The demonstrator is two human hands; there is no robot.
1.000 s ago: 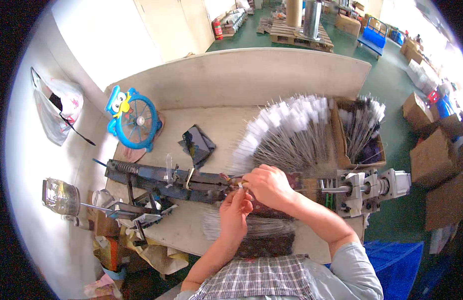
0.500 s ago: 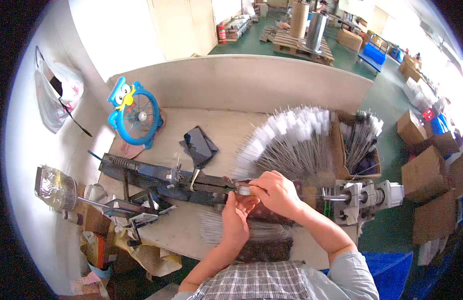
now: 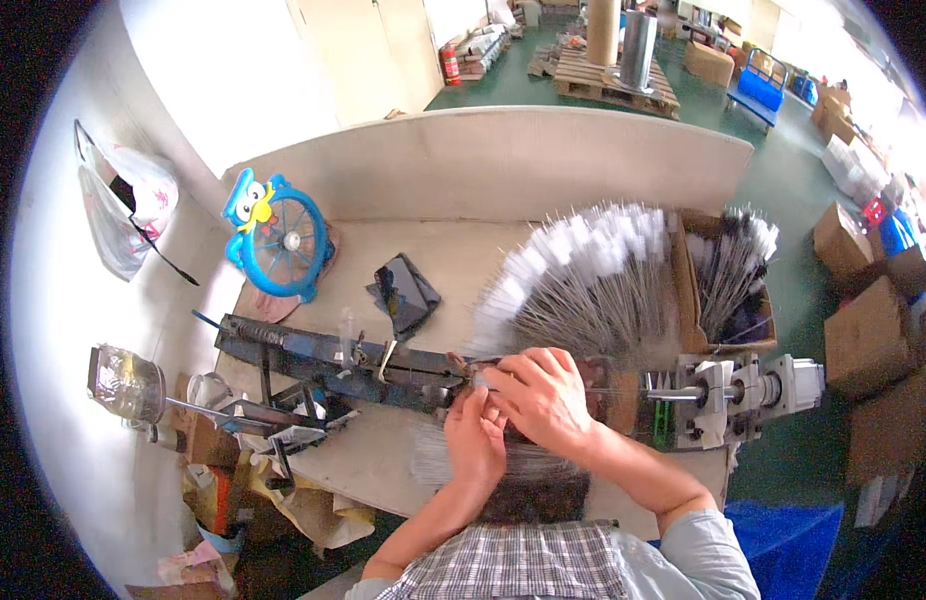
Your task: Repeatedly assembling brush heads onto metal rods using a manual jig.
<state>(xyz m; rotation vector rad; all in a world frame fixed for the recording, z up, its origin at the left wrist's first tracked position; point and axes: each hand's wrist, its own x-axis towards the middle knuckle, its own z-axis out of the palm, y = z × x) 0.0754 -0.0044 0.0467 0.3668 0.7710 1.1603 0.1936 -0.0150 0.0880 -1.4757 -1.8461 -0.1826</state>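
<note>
Both my hands meet at the right end of a long dark metal rail [image 3: 313, 355]. My left hand [image 3: 475, 440] comes up from below, its fingertips pinched together at the rail's end. Over it, my right hand [image 3: 548, 400] bends its fingers around the same spot. What they pinch is small and pale, mostly hidden by the fingers. To the right of my hands, a thin rod runs toward a metal spindle unit [image 3: 728, 393]. Behind them fans a large pile of white-tipped wire brushes [image 3: 593, 280]. Beneath my wrists lies a bundle of thin wires [image 3: 438, 455].
A cardboard box [image 3: 688, 285] of dark-tipped brushes stands right of the pile. Farther back lie a dark phone-like slab [image 3: 408, 295] and a blue cartoon-bird fan [image 3: 283, 245]. A crank-like metal frame [image 3: 273, 420] is at left. A low panel [image 3: 503, 160] borders the bench's far side.
My right hand's fingers have come down over my left fingertips, covering a white piece that showed between them before. The whole view has shifted slightly.
</note>
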